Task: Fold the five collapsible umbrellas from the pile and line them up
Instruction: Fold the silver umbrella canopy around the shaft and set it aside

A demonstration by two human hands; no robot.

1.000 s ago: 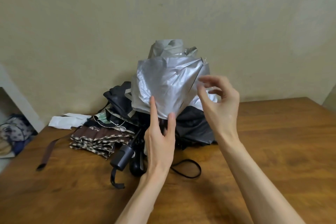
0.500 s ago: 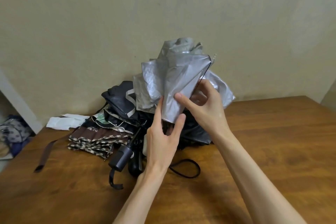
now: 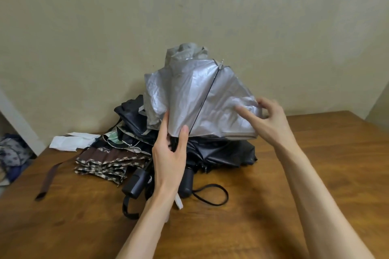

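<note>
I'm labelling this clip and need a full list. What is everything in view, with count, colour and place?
silver umbrella: one, silver, held up over the pile, partly spread
black umbrellas: count unclear, black, heaped on the table
black handles: two, black, front of the pile
checked umbrella: one, brown and cream, left side of the pile
strap: one, brown, left of the pile
white sheet: one, white, table's back left
table: one, brown wood
wall: one, beige, behind
cloth items: count unclear, blue-grey, far left, below the table
left hand: grips the silver umbrella's base
right hand: pinches its right edge
</note>
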